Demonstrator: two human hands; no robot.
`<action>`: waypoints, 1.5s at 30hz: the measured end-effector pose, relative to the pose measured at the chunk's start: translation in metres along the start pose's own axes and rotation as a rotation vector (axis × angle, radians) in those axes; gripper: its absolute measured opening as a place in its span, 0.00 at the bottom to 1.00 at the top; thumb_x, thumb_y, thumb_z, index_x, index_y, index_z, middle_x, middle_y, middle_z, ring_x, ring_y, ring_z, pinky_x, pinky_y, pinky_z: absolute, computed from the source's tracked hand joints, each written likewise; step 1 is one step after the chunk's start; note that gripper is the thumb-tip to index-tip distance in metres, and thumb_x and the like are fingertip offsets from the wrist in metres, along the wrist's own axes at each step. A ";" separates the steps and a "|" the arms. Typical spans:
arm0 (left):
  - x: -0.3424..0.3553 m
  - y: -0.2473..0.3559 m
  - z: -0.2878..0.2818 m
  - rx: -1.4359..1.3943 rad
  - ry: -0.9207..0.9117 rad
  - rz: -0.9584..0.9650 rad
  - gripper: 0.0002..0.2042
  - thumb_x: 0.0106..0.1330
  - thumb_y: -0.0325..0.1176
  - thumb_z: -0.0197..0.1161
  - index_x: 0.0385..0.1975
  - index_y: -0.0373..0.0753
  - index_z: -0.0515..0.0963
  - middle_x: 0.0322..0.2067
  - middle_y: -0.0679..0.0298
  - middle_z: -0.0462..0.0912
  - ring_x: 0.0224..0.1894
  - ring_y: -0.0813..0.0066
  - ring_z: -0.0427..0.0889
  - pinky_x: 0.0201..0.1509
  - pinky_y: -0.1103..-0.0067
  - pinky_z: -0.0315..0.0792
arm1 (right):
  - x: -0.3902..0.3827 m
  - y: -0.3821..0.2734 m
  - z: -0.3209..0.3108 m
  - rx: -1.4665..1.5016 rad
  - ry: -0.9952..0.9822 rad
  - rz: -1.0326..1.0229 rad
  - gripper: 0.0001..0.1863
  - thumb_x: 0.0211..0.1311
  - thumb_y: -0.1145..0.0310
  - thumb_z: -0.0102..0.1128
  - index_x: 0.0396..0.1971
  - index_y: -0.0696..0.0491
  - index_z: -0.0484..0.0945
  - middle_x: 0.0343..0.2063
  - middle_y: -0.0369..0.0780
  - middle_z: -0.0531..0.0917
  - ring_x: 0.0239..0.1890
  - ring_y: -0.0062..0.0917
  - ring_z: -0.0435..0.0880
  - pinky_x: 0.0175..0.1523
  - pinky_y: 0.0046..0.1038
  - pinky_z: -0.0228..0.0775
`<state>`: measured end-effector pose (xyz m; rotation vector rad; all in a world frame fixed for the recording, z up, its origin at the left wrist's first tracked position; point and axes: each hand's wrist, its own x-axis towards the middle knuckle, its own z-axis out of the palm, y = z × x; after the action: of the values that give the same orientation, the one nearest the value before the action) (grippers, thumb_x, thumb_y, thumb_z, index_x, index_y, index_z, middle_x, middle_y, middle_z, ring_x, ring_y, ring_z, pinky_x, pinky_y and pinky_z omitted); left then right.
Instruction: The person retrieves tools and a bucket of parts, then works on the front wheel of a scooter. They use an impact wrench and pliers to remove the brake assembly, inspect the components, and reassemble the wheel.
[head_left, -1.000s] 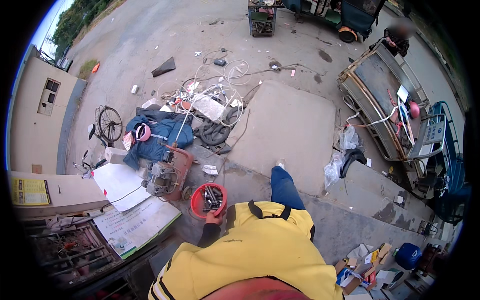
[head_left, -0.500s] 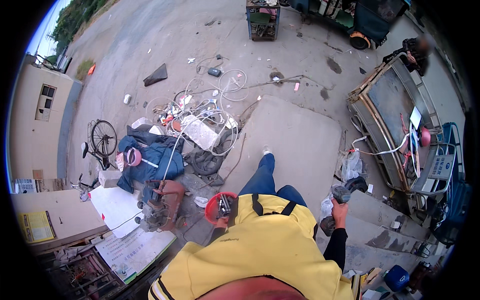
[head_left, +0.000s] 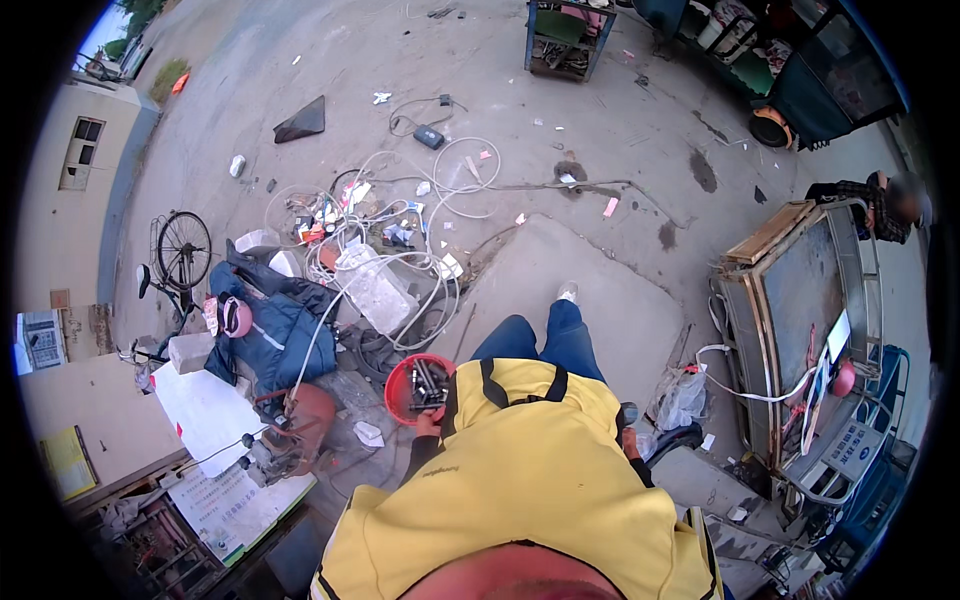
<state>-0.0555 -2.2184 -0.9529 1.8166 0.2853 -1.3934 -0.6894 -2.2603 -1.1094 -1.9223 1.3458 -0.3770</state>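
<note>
My left hand (head_left: 427, 420) grips the edge of a red bucket (head_left: 398, 392) of dark metal pieces, like sockets (head_left: 430, 380), left of my yellow jacket. At the jacket's right side, my right hand (head_left: 629, 441) is largely hidden; it holds a grey power tool (head_left: 628, 413), of which only the top shows. My legs in blue trousers stand over a concrete slab (head_left: 610, 290).
An air compressor (head_left: 312, 415), blue padded cloth (head_left: 290, 350) and loose hoses (head_left: 470, 185) lie left. A bicycle (head_left: 184, 250) stands beyond. A metal cart bed (head_left: 790, 290) is right, another person (head_left: 890, 205) behind it. A trolley (head_left: 565, 45) and tricycle (head_left: 820, 90) are ahead.
My feet have stepped and the view has shifted. My right hand appeared out to the side with the tool half a second ago; it has since moved in behind the jacket.
</note>
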 end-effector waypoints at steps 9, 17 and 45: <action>0.103 0.100 0.127 0.447 -0.012 0.417 0.16 0.53 0.25 0.72 0.44 0.32 0.86 0.38 0.52 0.89 0.40 0.65 0.87 0.49 0.73 0.78 | 0.345 -0.112 -0.194 0.390 0.078 0.948 0.21 0.56 0.63 0.70 0.09 0.53 0.73 0.08 0.39 0.73 0.10 0.28 0.72 0.18 0.34 0.63; 0.229 0.253 0.225 0.302 0.033 0.349 0.16 0.54 0.26 0.72 0.43 0.32 0.86 0.37 0.54 0.89 0.40 0.64 0.88 0.48 0.71 0.78 | 0.621 -0.116 -0.229 0.470 -0.004 1.056 0.23 0.57 0.64 0.70 0.11 0.47 0.64 0.08 0.34 0.69 0.06 0.23 0.65 0.12 0.31 0.52; 0.619 0.969 0.409 0.333 0.141 0.255 0.11 0.60 0.33 0.71 0.37 0.33 0.88 0.31 0.58 0.90 0.36 0.63 0.89 0.44 0.70 0.79 | 1.451 -0.237 -0.159 0.497 -0.294 0.910 0.16 0.61 0.58 0.65 0.21 0.55 0.80 0.20 0.44 0.82 0.22 0.36 0.82 0.26 0.39 0.70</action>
<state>0.4745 -3.3103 -1.0827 2.1411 -0.1136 -1.1867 -0.0386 -3.5876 -1.0804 -0.7966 1.5748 0.0369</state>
